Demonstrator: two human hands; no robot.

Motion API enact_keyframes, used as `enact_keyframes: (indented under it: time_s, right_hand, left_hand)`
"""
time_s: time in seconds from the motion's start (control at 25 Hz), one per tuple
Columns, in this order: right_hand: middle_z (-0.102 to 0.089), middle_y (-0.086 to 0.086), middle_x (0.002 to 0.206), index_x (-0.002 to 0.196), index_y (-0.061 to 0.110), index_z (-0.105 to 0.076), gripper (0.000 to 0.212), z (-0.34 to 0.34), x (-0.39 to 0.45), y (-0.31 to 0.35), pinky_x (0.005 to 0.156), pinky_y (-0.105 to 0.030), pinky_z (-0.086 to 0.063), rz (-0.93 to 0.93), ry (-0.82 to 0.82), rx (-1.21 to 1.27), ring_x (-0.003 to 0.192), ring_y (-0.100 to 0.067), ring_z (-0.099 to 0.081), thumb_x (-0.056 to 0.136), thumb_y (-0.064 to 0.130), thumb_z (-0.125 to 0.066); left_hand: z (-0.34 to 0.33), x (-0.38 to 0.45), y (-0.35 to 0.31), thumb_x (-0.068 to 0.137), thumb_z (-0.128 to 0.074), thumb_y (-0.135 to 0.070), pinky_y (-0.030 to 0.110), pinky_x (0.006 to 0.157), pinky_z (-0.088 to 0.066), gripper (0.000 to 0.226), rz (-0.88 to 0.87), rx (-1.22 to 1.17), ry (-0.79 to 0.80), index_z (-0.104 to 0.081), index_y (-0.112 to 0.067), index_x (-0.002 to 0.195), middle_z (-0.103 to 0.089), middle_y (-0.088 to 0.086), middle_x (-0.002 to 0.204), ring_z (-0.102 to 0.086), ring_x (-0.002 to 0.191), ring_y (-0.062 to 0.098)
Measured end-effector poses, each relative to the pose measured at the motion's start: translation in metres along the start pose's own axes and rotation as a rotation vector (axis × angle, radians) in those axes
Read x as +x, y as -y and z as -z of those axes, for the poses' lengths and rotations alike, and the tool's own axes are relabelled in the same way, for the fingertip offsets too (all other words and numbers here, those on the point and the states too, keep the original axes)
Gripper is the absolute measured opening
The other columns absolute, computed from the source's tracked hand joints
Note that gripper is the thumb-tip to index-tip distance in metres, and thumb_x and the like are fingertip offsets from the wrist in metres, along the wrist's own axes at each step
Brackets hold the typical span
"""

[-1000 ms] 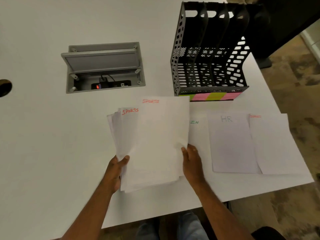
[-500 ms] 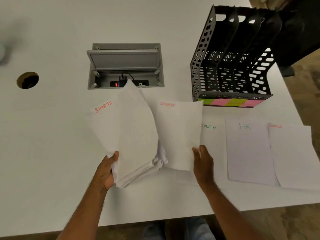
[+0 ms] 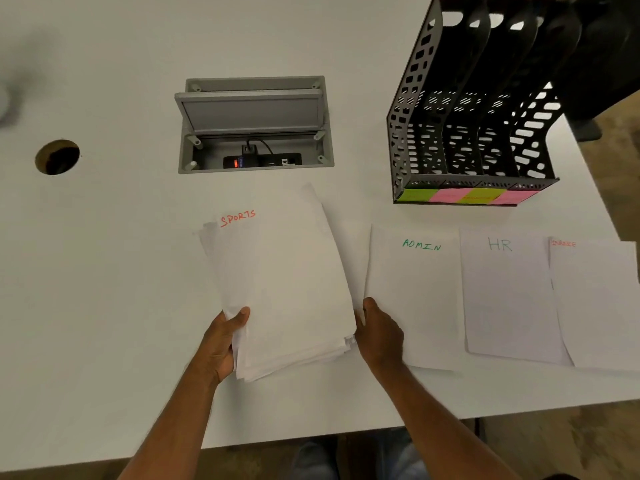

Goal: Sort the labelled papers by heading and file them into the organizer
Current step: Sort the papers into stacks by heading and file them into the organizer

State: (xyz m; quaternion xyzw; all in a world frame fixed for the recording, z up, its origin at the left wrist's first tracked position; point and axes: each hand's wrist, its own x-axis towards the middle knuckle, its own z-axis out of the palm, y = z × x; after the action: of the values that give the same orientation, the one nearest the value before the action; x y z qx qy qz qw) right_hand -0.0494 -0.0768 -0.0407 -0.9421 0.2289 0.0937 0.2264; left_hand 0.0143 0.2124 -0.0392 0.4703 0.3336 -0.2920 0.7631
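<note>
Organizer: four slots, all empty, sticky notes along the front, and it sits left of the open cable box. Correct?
One thing is off: the organizer stands to the right of the open cable box, not the left, as the head view shows. The rest holds: four slots with no paper visible in them, and sticky notes in green and pink along its front edge.

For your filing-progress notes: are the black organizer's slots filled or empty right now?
Empty, as far as visible. The organizer shows only dark slots and white table through its mesh; the papers lie on the table in front.
</note>
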Motion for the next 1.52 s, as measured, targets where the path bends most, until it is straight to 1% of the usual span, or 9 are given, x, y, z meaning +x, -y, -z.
enact_keyframes:
  time_s: [0.2,0.32,0.44,0.6,0.72,0.8,0.96,1.36,1.52]
  right_hand:
    - [-0.062,0.005,0.099,0.107,0.021,-0.06,0.022,0.023,0.014,0.002,0.072,-0.029,-0.047,-0.119,-0.084,0.336,0.09,-0.018,-0.064,0.097,0.04,-0.056]
    - [-0.072,0.007,0.101,0.101,0.027,-0.066,0.035,0.034,0.027,0.021,0.074,-0.025,-0.052,-0.345,0.208,0.927,0.091,-0.012,-0.069,0.093,0.059,-0.053]
    - [-0.069,0.018,0.08,0.086,0.026,-0.06,0.032,0.029,0.028,0.032,0.061,-0.014,-0.047,-0.227,0.188,0.703,0.071,0.004,-0.064,0.076,0.051,-0.079]
    - [-0.04,0.014,0.044,0.058,0.022,-0.034,0.051,0.02,0.028,0.028,0.044,-0.013,-0.03,-0.121,0.053,0.613,0.042,-0.004,-0.035,0.086,0.032,-0.075]
    - [-0.048,0.013,0.056,0.065,0.019,-0.052,0.035,0.024,0.024,0.024,0.054,-0.023,-0.035,-0.068,-0.026,0.509,0.051,-0.003,-0.038,0.096,0.029,-0.062]
    - [-0.067,0.004,0.082,0.091,0.014,-0.066,0.022,0.028,0.023,0.017,0.069,-0.025,-0.042,-0.108,-0.162,0.486,0.073,-0.01,-0.056,0.102,0.026,-0.051]
    - [-0.07,-0.01,0.109,0.111,0.009,-0.061,0.029,0.035,0.029,-0.004,0.088,-0.039,-0.052,-0.193,-0.271,0.466,0.099,-0.029,-0.064,0.106,0.029,-0.041]
    - [-0.063,-0.002,0.081,0.094,0.014,-0.054,0.021,0.004,0.011,0.005,0.067,-0.036,-0.051,-0.082,-0.17,0.305,0.074,-0.025,-0.061,0.104,0.03,-0.044]
    - [-0.057,0.004,0.073,0.084,0.018,-0.048,0.023,-0.002,0.011,0.01,0.056,-0.028,-0.041,-0.078,-0.08,0.262,0.067,-0.021,-0.057,0.101,0.034,-0.052]
  left_hand:
    - [-0.001,0.002,0.007,0.086,-0.069,-0.018,0.036,0.07,-0.062,0.036,-0.004,0.069,0.006,-0.066,-0.014,0.122,-0.076,0.012,0.114,-0.076,0.096,0.026]
    - [-0.005,0.002,0.01,0.083,-0.071,-0.02,0.036,0.071,-0.063,0.039,-0.012,0.095,0.018,-0.067,-0.015,0.121,-0.076,0.012,0.114,-0.076,0.097,0.026]
    - [-0.009,0.002,0.013,0.089,-0.068,-0.022,0.034,0.072,-0.062,0.034,-0.023,0.111,0.036,-0.067,-0.017,0.122,-0.076,0.011,0.115,-0.075,0.099,0.026]
    - [-0.004,0.0,0.012,0.089,-0.069,-0.026,0.036,0.072,-0.062,0.038,-0.024,0.078,0.031,-0.066,-0.015,0.125,-0.075,0.011,0.117,-0.074,0.102,0.028]
    - [0.005,-0.002,0.01,0.086,-0.071,-0.027,0.035,0.074,-0.062,0.04,-0.043,0.08,0.019,-0.067,-0.017,0.124,-0.075,0.01,0.118,-0.074,0.103,0.026]
    - [0.009,-0.005,0.008,0.084,-0.072,-0.028,0.036,0.075,-0.062,0.043,-0.051,0.087,0.0,-0.067,-0.017,0.125,-0.075,0.01,0.119,-0.074,0.103,0.027]
    - [0.021,-0.006,0.001,0.087,-0.069,-0.027,0.045,0.091,-0.056,0.048,-0.041,0.074,-0.019,-0.062,-0.011,0.132,-0.071,0.015,0.125,-0.069,0.111,0.032]
    - [0.032,-0.011,-0.001,0.092,-0.063,-0.02,0.037,0.071,-0.063,0.026,-0.017,-0.064,0.002,-0.07,-0.011,0.116,-0.078,0.01,0.108,-0.077,0.093,0.024]
    - [0.029,-0.007,-0.002,0.09,-0.067,-0.02,0.04,0.078,-0.062,0.035,-0.021,-0.029,0.008,-0.067,-0.01,0.123,-0.075,0.013,0.116,-0.074,0.1,0.027]
